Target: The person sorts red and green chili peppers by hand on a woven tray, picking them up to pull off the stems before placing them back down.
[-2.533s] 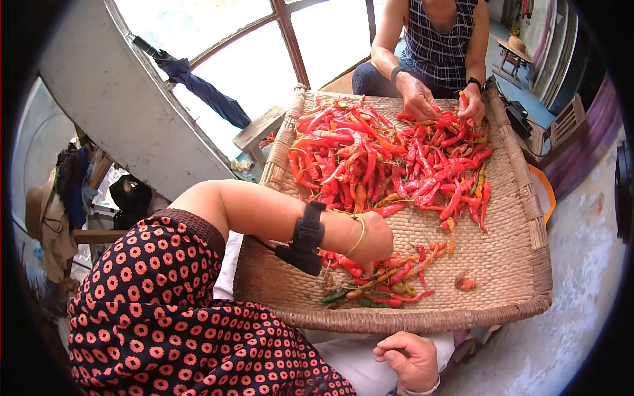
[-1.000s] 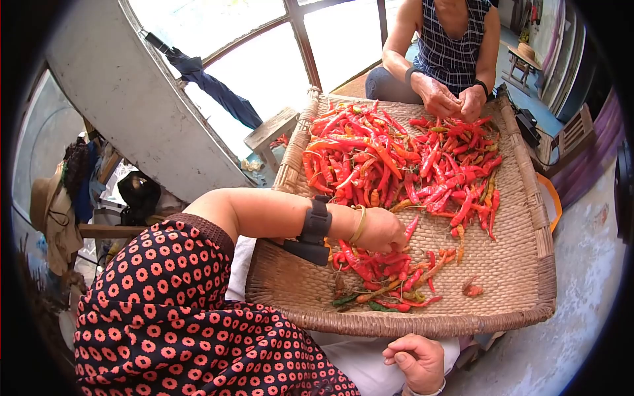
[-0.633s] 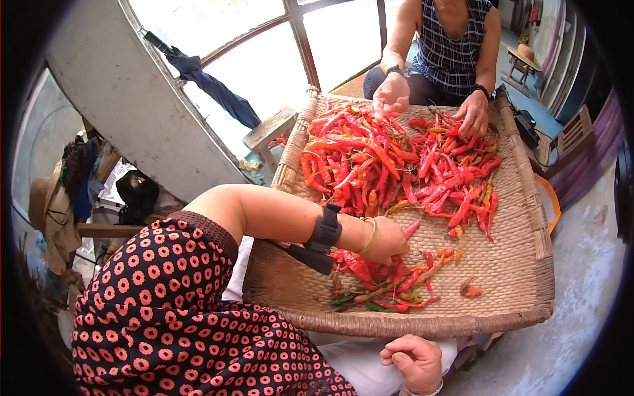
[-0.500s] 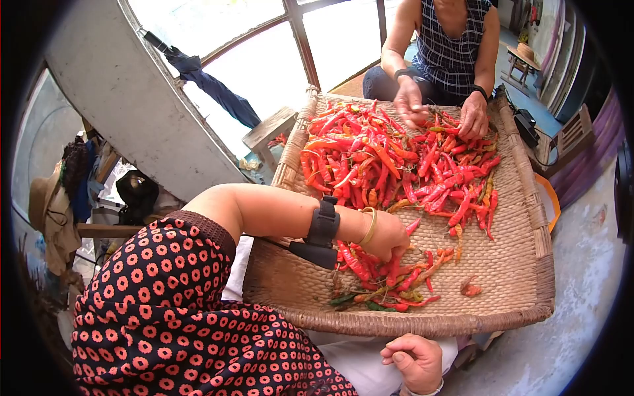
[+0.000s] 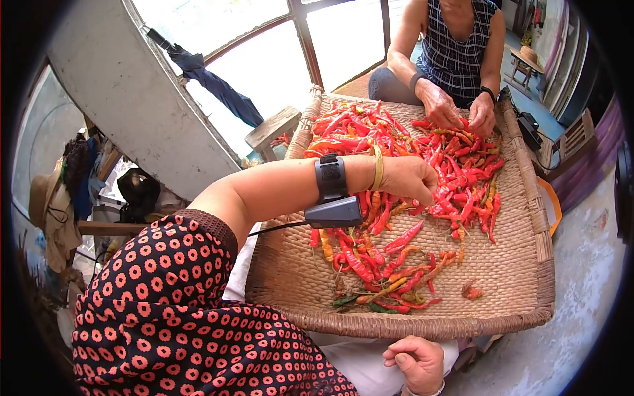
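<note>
My left hand [image 5: 409, 179] reaches over the near edge of a large pile of red chili peppers [image 5: 452, 165]. Its fingers curl down among the peppers; what they hold, if anything, is hidden. A smaller group of chili peppers [image 5: 360, 266], mostly red with a few orange and green ones, lies closer to me. Both groups rest in a shallow woven basket tray [image 5: 505, 277]. Outside the tray's front rim, my right hand [image 5: 419, 363] rests low with loosely curled fingers and nothing visible in it.
Across the tray sits another person [image 5: 456, 59], both hands at the pile's far right. A wooden stool [image 5: 272, 131] stands beyond the tray's left side. A folded umbrella [image 5: 218, 86] hangs by the window. One crumpled brownish-red piece [image 5: 471, 290] lies apart on the weave.
My left hand has moved up and right from the smaller group to the large pile. The other person's hands have come closer together. My right hand has stayed put.
</note>
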The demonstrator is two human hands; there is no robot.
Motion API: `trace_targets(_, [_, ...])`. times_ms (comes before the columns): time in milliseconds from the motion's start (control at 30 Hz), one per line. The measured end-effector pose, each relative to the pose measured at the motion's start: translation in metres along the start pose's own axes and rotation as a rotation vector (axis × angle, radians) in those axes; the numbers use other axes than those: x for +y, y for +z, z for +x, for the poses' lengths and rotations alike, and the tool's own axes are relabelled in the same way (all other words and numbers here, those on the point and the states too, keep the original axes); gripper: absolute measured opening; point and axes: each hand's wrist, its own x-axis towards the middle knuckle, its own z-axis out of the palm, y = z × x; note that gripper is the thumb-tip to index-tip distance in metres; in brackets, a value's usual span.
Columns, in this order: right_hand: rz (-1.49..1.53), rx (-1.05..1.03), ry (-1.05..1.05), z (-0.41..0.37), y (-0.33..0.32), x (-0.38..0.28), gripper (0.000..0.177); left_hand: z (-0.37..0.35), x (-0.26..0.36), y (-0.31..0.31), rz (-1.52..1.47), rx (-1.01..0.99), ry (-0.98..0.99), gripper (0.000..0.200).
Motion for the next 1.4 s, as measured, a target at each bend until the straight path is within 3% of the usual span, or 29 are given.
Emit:
trace_targets(67, [0.003,0.001,0.007,0.0,0.0,0.0,0.012,0.005,0.0,-0.004,-0.42,0.114,-0.08,0.019])
trace_targets(133, [0.0,0.007,0.003,0.0,0.0,0.0,0.012,0.012,-0.007,-0.004,-0.466,0.215,-0.081,0.024])
trace_targets(200, [-0.004,0.004,-0.001,0.0,0.0,0.001,0.012,0.019,-0.025,0.002,0.155,0.518,0.247,0.026])
trace_targets(233, [-0.008,0.003,-0.003,0.0,0.0,0.001,0.012,0.011,-0.017,0.005,0.293,0.378,0.15,0.025])
trace_targets(267, [-0.008,0.005,-0.002,0.0,0.0,0.001,0.012,0.004,-0.021,0.015,0.361,0.327,0.253,0.02])
trace_targets(333, [-0.003,-0.005,-0.01,0.0,0.0,0.0,0.012,-0.005,-0.016,0.037,0.661,0.019,-0.012,0.029])
trace_targets(400, [-0.002,-0.006,-0.012,0.0,0.0,0.001,0.012,-0.015,-0.007,0.058,0.888,-0.122,-0.108,0.038])
trace_targets(600, [-0.011,-0.008,-0.016,0.0,0.0,0.0,0.012,-0.013,-0.026,0.074,0.867,-0.103,-0.053,0.032])
trace_targets(733, [-0.019,-0.008,-0.022,0.0,0.0,-0.001,0.012,-0.005,-0.025,0.058,0.571,-0.113,-0.048,0.022])
trace_targets(867, [-0.017,-0.004,-0.026,0.001,0.001,-0.001,0.012,0.011,-0.019,0.029,0.114,0.495,0.199,0.024])
trace_targets(900, [-0.012,0.001,-0.018,0.001,0.001,0.0,0.012,0.011,-0.02,0.026,0.115,0.496,0.202,0.024])
trace_targets(967, [-0.007,0.007,-0.008,0.0,0.0,0.0,0.012,0.004,-0.02,0.021,0.424,0.366,0.176,0.033])
trace_targets(1100, [-0.013,0.001,-0.016,0.0,0.0,0.0,0.012,-0.028,-0.029,0.022,0.784,0.292,0.211,0.049])
trace_targets(1200, [-0.013,-0.005,-0.014,-0.001,-0.001,0.001,0.012,-0.053,-0.031,0.008,1.042,0.423,0.22,0.053])
trace_targets(1267, [-0.008,-0.009,-0.019,0.0,-0.001,0.0,0.012,-0.065,-0.033,0.001,1.068,0.433,0.211,0.058])
trace_targets(1333, [-0.027,-0.007,-0.009,0.0,0.0,-0.001,0.012,-0.075,-0.034,0.0,1.131,0.315,0.005,0.063])
trace_targets(1400, [-0.026,-0.011,-0.01,0.0,0.0,0.001,0.012,-0.07,-0.049,0.002,1.07,0.296,0.0,0.068])
